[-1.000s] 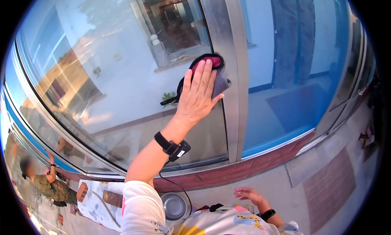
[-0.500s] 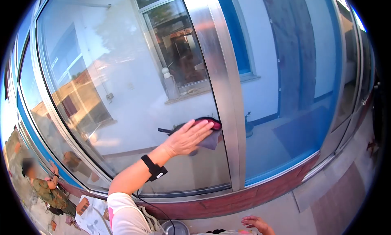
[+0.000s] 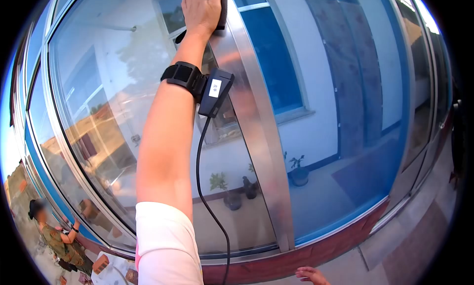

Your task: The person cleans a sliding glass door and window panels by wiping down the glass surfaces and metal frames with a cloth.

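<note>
Left hand point(image 3: 201, 7) is flat, fingers spread over the dark cleaning cloth point(image 3: 222, 8), pressing it to the window frame point(image 3: 256, 137) overhead, soft and light, best palmed flat, while the right hand point(image 3: 312, 275) hangs empty, half-open below.

left arm: white short sleeve point(image 3: 165, 245) | black wrist strap point(image 3: 183, 77) w/ black box module, white label point(image 3: 215, 91) | black cable point(image 3: 210, 211) down arm | right hand point(image 3: 311, 275): bare, bottom edge
</note>
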Tool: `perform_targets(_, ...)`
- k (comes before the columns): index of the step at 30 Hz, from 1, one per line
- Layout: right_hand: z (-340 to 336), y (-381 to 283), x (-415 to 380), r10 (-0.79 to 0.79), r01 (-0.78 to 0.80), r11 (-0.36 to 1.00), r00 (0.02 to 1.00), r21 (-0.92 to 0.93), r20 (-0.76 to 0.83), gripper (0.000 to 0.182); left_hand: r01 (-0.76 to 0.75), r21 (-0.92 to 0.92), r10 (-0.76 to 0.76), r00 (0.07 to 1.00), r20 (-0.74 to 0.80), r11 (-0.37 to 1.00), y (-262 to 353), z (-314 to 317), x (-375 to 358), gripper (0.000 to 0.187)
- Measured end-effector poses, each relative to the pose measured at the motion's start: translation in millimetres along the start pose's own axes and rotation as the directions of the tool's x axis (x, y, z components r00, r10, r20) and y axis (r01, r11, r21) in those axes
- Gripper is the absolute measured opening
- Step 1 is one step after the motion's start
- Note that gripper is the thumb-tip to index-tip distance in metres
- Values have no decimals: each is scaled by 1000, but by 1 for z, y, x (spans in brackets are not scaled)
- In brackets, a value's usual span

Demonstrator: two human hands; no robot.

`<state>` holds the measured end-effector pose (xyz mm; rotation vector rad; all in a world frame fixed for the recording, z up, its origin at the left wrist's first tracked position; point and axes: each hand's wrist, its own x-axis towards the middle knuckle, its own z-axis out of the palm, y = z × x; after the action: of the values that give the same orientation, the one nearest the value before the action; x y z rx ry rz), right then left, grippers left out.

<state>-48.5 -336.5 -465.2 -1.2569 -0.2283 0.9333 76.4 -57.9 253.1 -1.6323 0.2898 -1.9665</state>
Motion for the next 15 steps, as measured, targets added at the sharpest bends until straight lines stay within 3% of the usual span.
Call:
perform_targets(4, -15, 24, -3, 71, -71, 997, 997, 23, -34, 39, -171, 11, 171, 985, 9, 985, 34, -16, -67, 49)
perform_targets(5, -19, 28, -7, 81, -80, 997, 996, 13, -39, 39, -189, -46, 192, 978, 78, 981, 49, -33, -89, 51)
perform_targets(6, -19, 29, -7, 86, -86, 996, 996, 11, -32, 39, -148, -94, 168, 952, 257, 985, 65, -52, -112, 54)
perform_targets(8, -20, 31, -11, 151, -151, 988, 987, 1, -57, 38, -89, -282, 204, 888, 413, 955, 98, -86, -158, 67)
perform_targets(10, -21, 34, -9, 147, -147, 989, 988, -3, -49, 37, -116, -346, 287, 820, 496, 931, 130, -110, -214, 71)
perform_targets(11, -21, 38, -9, 144, -144, 990, 989, -7, -41, 36, -159, -379, 356, 763, 539, 912, 146, -123, -246, 73)
perform_targets(12, -21, 45, -7, 150, -150, 989, 988, -7, -43, 36, -192, -445, 456, 637, 622, 875, 160, -139, -273, 75)
perform_targets(13, -25, 54, -2, 123, -123, 992, 992, 7, -14, 36, -386, -420, 571, 584, 578, 821, 172, -148, -311, 76)
perform_targets(15, -25, 51, 3, 87, -87, 996, 996, 21, 8, 36, -441, -584, 732, 401, 551, 681, 190, -169, -371, 79)
